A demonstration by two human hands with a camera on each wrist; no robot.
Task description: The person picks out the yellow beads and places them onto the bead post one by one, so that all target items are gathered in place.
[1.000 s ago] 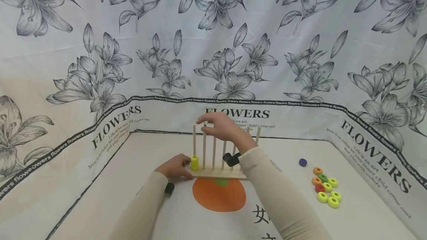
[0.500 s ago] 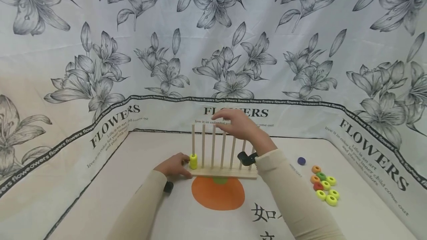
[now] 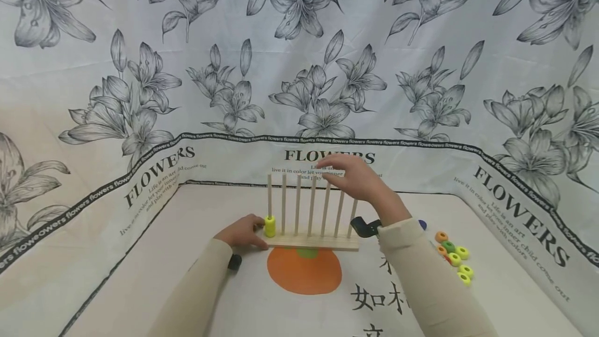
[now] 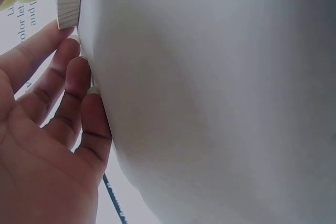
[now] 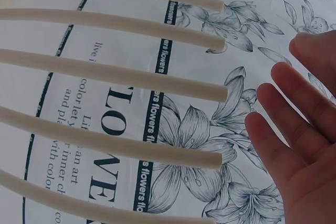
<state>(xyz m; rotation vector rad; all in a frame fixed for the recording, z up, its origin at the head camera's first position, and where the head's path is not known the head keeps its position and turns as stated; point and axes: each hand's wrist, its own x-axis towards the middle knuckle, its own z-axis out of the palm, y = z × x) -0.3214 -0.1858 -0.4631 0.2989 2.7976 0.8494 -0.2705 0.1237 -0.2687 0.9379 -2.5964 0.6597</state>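
My left hand grips the left end of a wooden peg stand, thumb at the front edge and fingers at the back. In the left wrist view a fingertip meets the corner of the stand's base. Yellow beads are stacked on the leftmost peg; the other pegs are bare. My right hand hovers at the peg tops, right of the middle, fingers slightly bent and holding nothing. In the right wrist view its fingers are apart from the peg ends.
To the right lie loose rings: orange, green and several yellow ones. The right sleeve partly covers a purple piece and a red ring. A printed cloth with an orange shape lies in front; flower-patterned fabric stands behind.
My right hand has moved rightward along the peg tops from the left end, with its fingers still bent. The left hand and the stand have stayed in place.
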